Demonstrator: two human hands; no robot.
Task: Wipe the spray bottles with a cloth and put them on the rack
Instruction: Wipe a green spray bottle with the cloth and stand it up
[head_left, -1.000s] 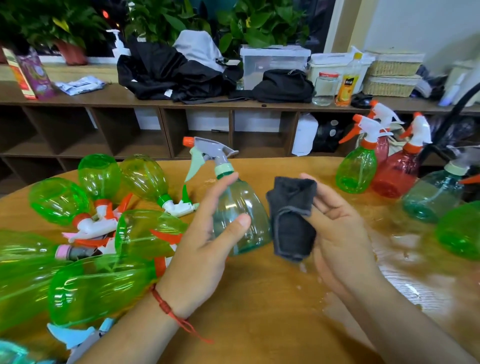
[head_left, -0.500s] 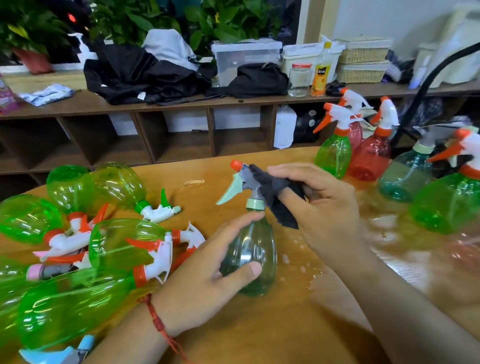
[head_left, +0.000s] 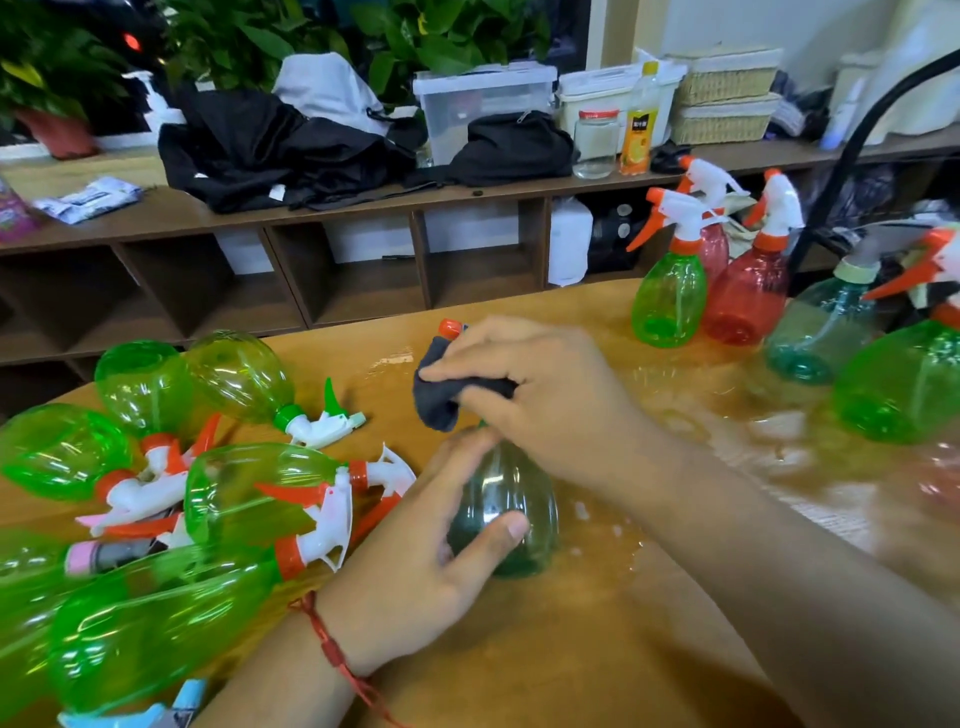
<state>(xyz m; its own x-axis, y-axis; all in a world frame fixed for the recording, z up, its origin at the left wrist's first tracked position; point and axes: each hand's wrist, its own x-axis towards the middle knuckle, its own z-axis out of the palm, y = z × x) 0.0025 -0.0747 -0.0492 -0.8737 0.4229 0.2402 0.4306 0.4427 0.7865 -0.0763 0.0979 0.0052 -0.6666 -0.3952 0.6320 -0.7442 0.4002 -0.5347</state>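
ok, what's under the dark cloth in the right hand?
The top of the dark green bottle, held upright by the left hand. Only its orange nozzle tip pokes out; trigger and neck are hidden by the cloth and right hand.

**Cloth over the spray head**

My left hand (head_left: 415, 561) grips the belly of a teal spray bottle (head_left: 511, 512) standing upright on the wooden table (head_left: 519, 670). My right hand (head_left: 540, 395) pinches a dark cloth (head_left: 439, 402) around its trigger head; only the orange nozzle (head_left: 450, 328) pokes out. A heap of green bottles (head_left: 244, 493) lies on my left. On my right, a red bottle (head_left: 748, 304) and others stand upright.
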